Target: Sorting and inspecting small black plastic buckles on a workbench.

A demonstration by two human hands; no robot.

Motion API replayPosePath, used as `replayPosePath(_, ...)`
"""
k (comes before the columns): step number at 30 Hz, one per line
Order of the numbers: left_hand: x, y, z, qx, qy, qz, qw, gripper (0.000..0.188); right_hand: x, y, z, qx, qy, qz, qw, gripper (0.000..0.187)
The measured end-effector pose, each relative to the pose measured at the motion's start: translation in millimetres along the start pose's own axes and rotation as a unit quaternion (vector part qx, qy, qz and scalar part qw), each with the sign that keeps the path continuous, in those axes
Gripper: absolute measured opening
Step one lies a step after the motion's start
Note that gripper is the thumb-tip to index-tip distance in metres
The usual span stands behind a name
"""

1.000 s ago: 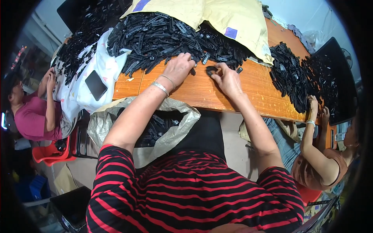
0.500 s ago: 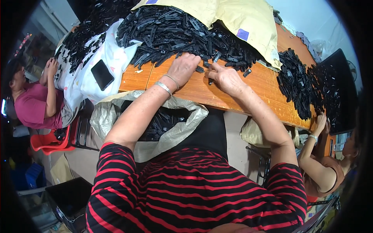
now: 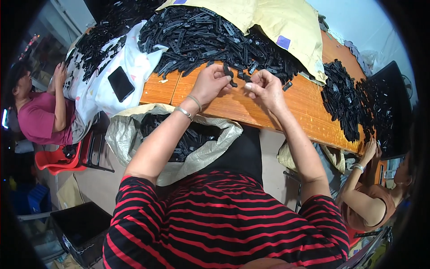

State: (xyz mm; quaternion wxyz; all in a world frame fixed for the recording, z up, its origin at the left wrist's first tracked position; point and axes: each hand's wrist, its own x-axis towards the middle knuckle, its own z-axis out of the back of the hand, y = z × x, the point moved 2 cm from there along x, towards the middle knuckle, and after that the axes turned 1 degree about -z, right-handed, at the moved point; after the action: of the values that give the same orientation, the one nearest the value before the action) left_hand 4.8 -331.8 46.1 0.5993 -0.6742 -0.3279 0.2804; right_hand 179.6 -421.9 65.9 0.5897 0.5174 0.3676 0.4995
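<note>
My left hand (image 3: 212, 85) pinches a slim black plastic clip (image 3: 229, 74) upright between thumb and fingers, just above the wooden table (image 3: 206, 109). Facing it, my right hand (image 3: 265, 88) is closed in a pinch on a small black plastic piece (image 3: 246, 78), mostly covered by the fingertips. A short gap separates the two pieces. Beyond both hands spreads a large heap of black plastic clips (image 3: 192, 36), partly under a pale yellow sack (image 3: 286, 22). One loose small black part (image 3: 287, 86) lies on the wood right of my right hand.
An open woven sack (image 3: 228, 140) holding black parts sits below my left forearm. A black phone (image 3: 121, 84) rests on white cloth (image 3: 96, 96). More black parts (image 3: 342, 103) lie at the right. Co-workers sit on the left (image 3: 45, 114) and right (image 3: 365, 197).
Both hands have lifted slightly off the tabletop and turned toward each other. The black clip in my left hand now shows upright, and my right hand's piece has come up from the table.
</note>
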Motion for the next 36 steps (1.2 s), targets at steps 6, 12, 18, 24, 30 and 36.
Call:
replayPosePath(6, -29, -16, -11, -0.067, 0.002, -0.020, 0.998, 0.022, -16, 13, -31, 0.047, -0.070, 0.080, 0.993, 0.014)
replayPosePath(12, -40, -22, -13, -0.078, -0.028, -0.065, 0.994, 0.021, -25, 29, -39, -0.159, -0.105, 0.188, 0.963, 0.012)
replayPosePath(18, -43, -21, -10, -0.011, -0.038, -0.124, 0.992, 0.025, -30, 32, -46, -0.164, -0.100, 0.217, 0.957, 0.016)
replayPosePath(24, -56, -35, -21, -0.016, -0.046, -0.187, 0.981, 0.028, -32, 45, -47, -0.208, -0.104, 0.274, 0.933, 0.018)
replayPosePath(30, -69, -46, -25, 0.175, -0.108, -0.284, 0.936, 0.026, -38, 48, -49, -0.182, -0.109, 0.271, 0.939, 0.027)
replayPosePath(36, -84, -54, -26, 0.235, -0.089, -0.268, 0.930, 0.021, -50, 36, -52, -0.140, -0.027, 0.175, 0.974, 0.032)
